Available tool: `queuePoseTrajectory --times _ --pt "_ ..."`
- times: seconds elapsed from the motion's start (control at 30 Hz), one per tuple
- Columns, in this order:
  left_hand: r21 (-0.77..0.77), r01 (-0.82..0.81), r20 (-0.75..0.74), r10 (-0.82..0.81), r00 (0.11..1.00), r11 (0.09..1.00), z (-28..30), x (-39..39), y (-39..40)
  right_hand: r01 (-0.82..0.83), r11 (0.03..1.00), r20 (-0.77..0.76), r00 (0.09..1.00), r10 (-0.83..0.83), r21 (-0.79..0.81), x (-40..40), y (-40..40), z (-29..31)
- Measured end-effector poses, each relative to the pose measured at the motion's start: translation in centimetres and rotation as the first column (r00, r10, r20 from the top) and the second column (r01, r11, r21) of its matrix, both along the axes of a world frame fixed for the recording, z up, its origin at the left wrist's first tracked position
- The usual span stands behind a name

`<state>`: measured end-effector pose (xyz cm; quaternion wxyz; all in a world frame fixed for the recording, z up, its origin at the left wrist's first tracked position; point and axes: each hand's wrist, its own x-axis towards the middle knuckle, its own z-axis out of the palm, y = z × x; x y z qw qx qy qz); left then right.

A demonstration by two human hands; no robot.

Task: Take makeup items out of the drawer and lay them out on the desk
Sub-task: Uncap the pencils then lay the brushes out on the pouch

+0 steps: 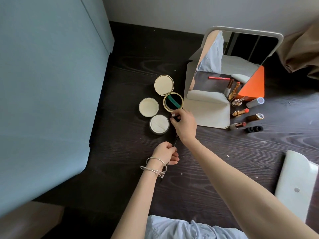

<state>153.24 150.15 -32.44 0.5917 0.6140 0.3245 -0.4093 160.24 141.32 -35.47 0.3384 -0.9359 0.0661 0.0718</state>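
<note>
Nearest you, at 6 o'clock, your pale blue crumpled garment (181,228) is filling the bottom edge. Above it your left hand (164,153), ringed by thin silver bangles (153,167) at the wrist, is curling round a slim dark pencil (174,144) that is lying along the dark wood-grain desk (215,169). Your right hand (183,125) is reaching toward 12 o'clock, fingertips pinching what seems to be a small dark cap (176,119) at the pencil's far end; the view is too dim there to be sure.

At 11 o'clock from that hand, a gold-rimmed round compact (173,102) is sitting open, its mirror half reflecting a green stripe, its hinged half showing a cream disc. Beside it a round cream lid (148,107) is lying flat, and a round dark-walled jar (159,124) is holding a white puff.

At 2 o'clock, a rounded white standing mirror (241,57) is leaning back, with glossy uncapped lipsticks (240,112) and cylindrical caps (255,102) lying just beside its base, near an orange box (255,87).
</note>
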Motion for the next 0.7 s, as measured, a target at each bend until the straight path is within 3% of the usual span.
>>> queuePoseTrajectory --times 0.17,0.4,0.53,0.7 --pt "0.06 -0.016 0.06 0.012 0.998 0.998 -0.3 0.3 0.0 0.015 0.999 -0.015 1.0 -0.015 0.029 -0.1 -0.3 0.3" --pt "0.337 0.016 0.25 -0.105 0.963 0.941 -0.9 1.5 -1.2 0.341 0.917 -0.174 0.935 -0.308 0.207 -2.4 -3.8 2.6" --pt "0.492 0.072 0.332 -0.264 0.906 0.868 -0.7 2.3 -2.5 0.27 0.935 -0.39 0.906 -0.165 0.231 -4.3 -4.6 1.8" --pt "0.59 0.098 0.337 -0.355 0.872 0.802 -1.1 2.7 -3.5 0.29 0.943 -0.435 0.879 -0.194 0.166 -4.4 -4.3 1.2"
